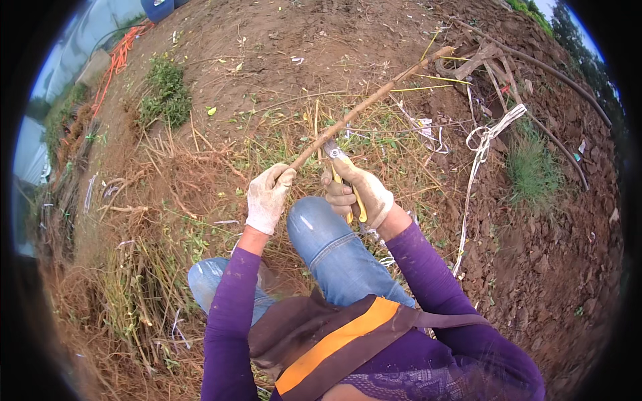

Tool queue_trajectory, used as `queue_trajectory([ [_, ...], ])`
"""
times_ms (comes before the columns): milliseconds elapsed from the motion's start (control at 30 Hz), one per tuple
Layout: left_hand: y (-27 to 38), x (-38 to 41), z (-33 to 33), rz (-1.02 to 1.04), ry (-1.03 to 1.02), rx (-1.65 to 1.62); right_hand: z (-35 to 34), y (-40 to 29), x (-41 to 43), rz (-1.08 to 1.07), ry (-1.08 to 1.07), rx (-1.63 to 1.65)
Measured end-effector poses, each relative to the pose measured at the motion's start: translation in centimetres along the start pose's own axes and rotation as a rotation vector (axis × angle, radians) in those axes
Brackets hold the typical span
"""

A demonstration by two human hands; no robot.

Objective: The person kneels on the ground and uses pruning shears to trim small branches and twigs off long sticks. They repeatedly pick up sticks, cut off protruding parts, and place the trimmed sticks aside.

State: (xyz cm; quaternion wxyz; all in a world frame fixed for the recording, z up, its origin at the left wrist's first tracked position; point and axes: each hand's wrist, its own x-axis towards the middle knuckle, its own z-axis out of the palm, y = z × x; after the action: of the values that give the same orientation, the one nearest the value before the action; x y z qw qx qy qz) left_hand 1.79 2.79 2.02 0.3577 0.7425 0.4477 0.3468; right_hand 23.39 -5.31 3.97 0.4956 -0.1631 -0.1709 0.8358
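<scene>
My left hand point(271, 193), in a soiled white glove, grips the lower end of a long brown woody stem point(368, 103). The stem slants up to the right, and thin yellow-green shoots stick out near its far end. In my gloved right hand point(357, 193) are yellow-handled pruning shears point(336, 153). Their head lies against or just under the stem, a little beyond my left hand; how far the blades are apart cannot be told. Cut grass and twigs point(401, 145) lie on the soil beneath.
Bundled rooted plants point(145, 295) lie at the lower left, with loose roots point(185, 170) above them. White string point(469, 200) and a dark hose or pole point(551, 67) are on the right. A green weed point(165, 92), orange rope point(118, 57) and a blue container point(158, 9) stand upper left.
</scene>
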Motion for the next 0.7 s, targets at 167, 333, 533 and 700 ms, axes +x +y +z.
queue_trajectory([
  [167,0.4,0.3,-0.3,-0.014,0.136,0.088,0.8,-0.1,-1.3,-0.051,0.309,-0.151],
  [333,0.0,0.3,-0.7,0.332,0.272,0.395,2.5,-1.4,-1.1,-0.053,0.269,-0.204],
  [533,0.3,0.4,-1.8,0.42,0.241,0.445,2.7,-1.3,-2.0,-0.079,0.263,-0.191],
  [700,-0.1,0.2,-1.0,0.157,0.08,0.163,-2.8,-0.9,-3.8,-0.047,0.046,-0.031],
])
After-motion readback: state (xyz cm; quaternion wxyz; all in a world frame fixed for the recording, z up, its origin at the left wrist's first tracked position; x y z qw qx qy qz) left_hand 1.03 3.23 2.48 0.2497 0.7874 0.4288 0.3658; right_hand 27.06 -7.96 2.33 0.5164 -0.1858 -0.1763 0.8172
